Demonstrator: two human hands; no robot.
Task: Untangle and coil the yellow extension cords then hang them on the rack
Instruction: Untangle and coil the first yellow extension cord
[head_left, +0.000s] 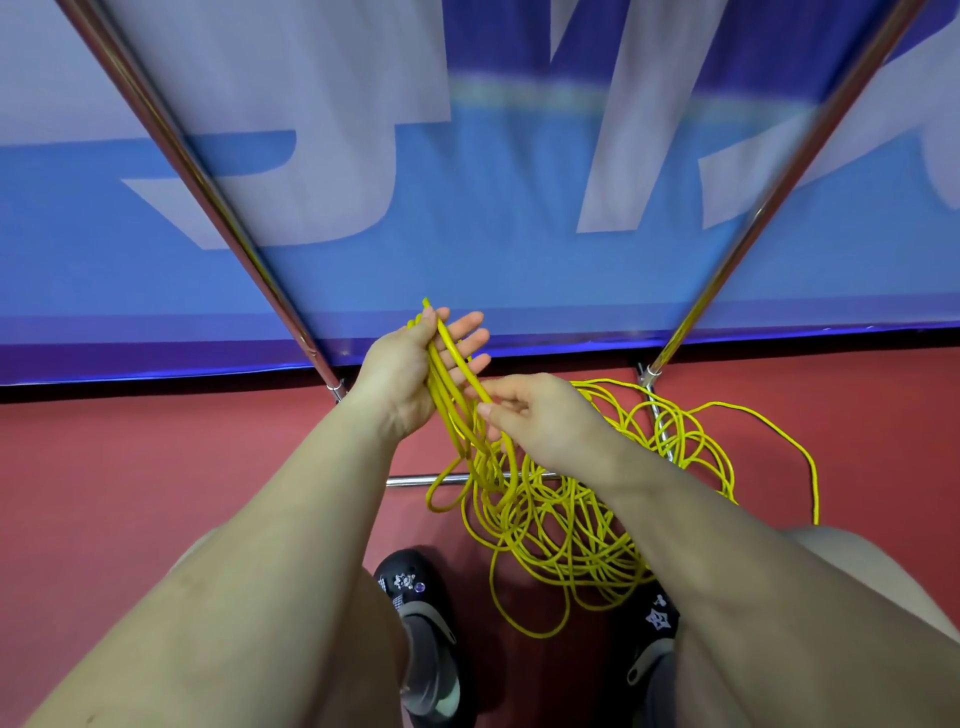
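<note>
Left grip: from the head view, my left hand (410, 374) is palm up with fingers spread nearly straight; several gathered loops of the yellow cord (452, 384) lie across the palm, the thumb resting on their upper side. It carries them more than it clamps them.
Right grip: my right hand (524, 415) pinches a single strand between thumb and forefinger, just below the left fingertips; the other fingers are loosely curled.
Cord location: the loops hang from the left palm toward the floor (156, 467); the rest lies in a loose tangled pile (571, 514) on the red floor between my shoes (415, 587) and the rack's base.
Rack: two slanted metal poles (218, 208) rise either side of my hands, with a low crossbar (415, 479) behind the hanging loops. Nothing hangs on what I can see of it.
Step in hand: coiling, I judge, laying another loop into the left palm.
Next move: I'd draw more strand free of the pile and close the left fingers, since the open palm could let loops slip.
Progress: early; most of the cord remains on the floor.
</note>
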